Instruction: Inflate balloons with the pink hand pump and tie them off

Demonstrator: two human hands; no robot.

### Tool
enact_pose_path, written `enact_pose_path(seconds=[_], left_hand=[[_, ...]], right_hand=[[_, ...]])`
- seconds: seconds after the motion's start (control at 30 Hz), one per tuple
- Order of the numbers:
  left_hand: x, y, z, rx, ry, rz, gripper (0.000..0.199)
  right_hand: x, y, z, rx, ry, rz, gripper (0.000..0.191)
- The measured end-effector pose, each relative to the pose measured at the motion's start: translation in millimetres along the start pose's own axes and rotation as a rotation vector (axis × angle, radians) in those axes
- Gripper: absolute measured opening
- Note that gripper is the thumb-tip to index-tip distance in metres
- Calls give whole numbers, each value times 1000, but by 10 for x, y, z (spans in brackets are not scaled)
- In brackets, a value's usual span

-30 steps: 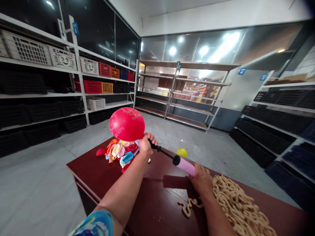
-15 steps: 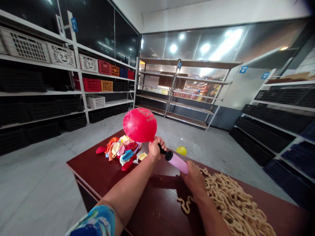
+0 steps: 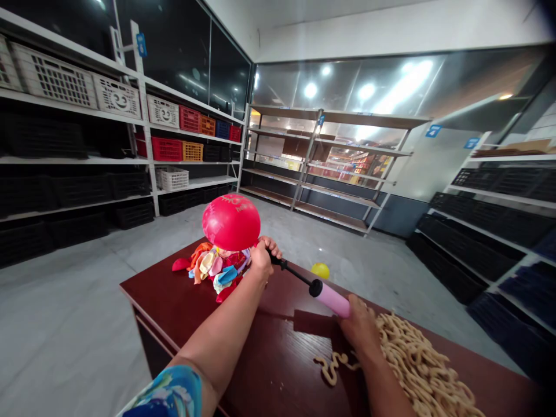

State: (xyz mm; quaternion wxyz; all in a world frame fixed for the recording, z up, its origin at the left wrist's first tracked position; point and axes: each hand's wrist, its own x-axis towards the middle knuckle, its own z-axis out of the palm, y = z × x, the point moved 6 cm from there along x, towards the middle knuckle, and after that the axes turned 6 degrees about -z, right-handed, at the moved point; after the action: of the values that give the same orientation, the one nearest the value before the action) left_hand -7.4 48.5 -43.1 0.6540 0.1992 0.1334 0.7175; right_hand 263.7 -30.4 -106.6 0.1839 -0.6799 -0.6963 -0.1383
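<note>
An inflated red balloon (image 3: 231,222) with pale printing sits at my left hand (image 3: 263,256). The fingers of that hand wrap round the balloon's neck and the black end of a hand pump. My right hand (image 3: 357,321) is closed round the pump's pink barrel (image 3: 333,300). A black rod shows between the barrel and my left hand. Below the red balloon lies a pile of uninflated balloons (image 3: 216,266) in several colours on the dark red table (image 3: 174,307).
Beige cord-like strands (image 3: 417,359) are heaped at the table's right, with a loose piece (image 3: 330,370) nearer me. Past the far edge a yellow balloon (image 3: 320,270) rests on the floor. Shelves (image 3: 347,188) and crates (image 3: 167,149) stand beyond.
My hands have moved apart, and the pump's black rod is now exposed. The red balloon and my left hand shifted left, while my right hand moved right with the barrel. The view turned slightly.
</note>
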Motion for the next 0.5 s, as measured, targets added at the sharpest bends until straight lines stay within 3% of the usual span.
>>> enact_pose_path(seconds=[0.27, 0.4, 0.5], left_hand=[[-109, -332, 61, 28, -65, -72, 16], [-142, -415, 87, 64, -78, -85, 16], [-125, -334, 101, 76, -57, -81, 16]], right_hand=[[-43, -503, -165, 18, 98, -127, 27], [-37, -539, -111, 87, 34, -144, 28], [-14, -465, -82, 92, -29, -138, 29]])
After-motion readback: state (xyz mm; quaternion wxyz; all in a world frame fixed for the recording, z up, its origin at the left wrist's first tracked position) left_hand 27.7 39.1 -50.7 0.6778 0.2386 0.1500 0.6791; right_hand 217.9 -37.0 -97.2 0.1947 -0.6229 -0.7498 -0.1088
